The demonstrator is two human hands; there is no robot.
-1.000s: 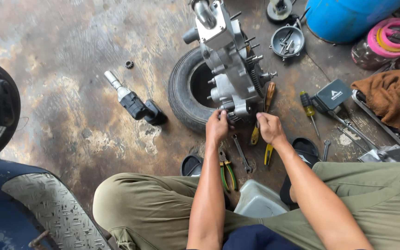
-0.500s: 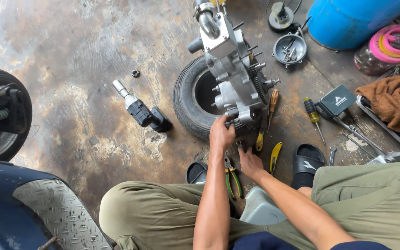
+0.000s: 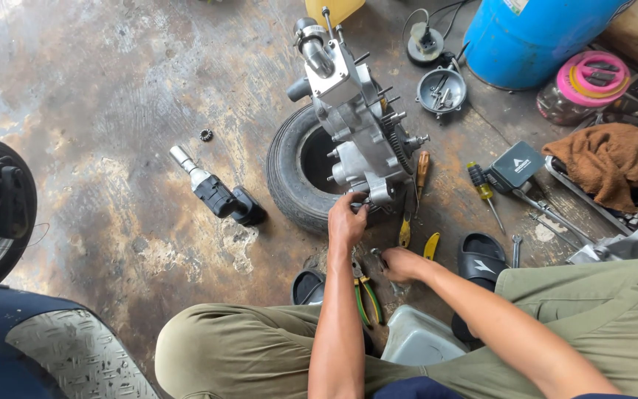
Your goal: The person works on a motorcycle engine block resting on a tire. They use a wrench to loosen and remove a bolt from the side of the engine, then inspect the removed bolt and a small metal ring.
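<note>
Left hand up at the lower end of the grey engine case, fingers curled around a small protruding part there, grip closed on it as far as can be told; right hand low over the concrete floor, fingers bent around a small metal tool, too small to tell which kind. Engine case propped upright across the rim of a small black tyre, leaning a little, studs and a toothed gear pointing right. Just beside it on the floor: wooden-handled screwdriver, yellow-handled pliers, green-handled pliers between the hands and the knees. Further left a black impact driver and a tiny gear, well apart. To the right a black sandal, brown rag, metal dish of small parts, blue drum. Likely trouble: only one hand steadying a tall, heavy case on a rounded tyre, so a hard pull or twist could tip it off toward the legs or onto the tools. Loose fasteners could roll away across the stained floor. Oily fingers could slip off the small part
</note>
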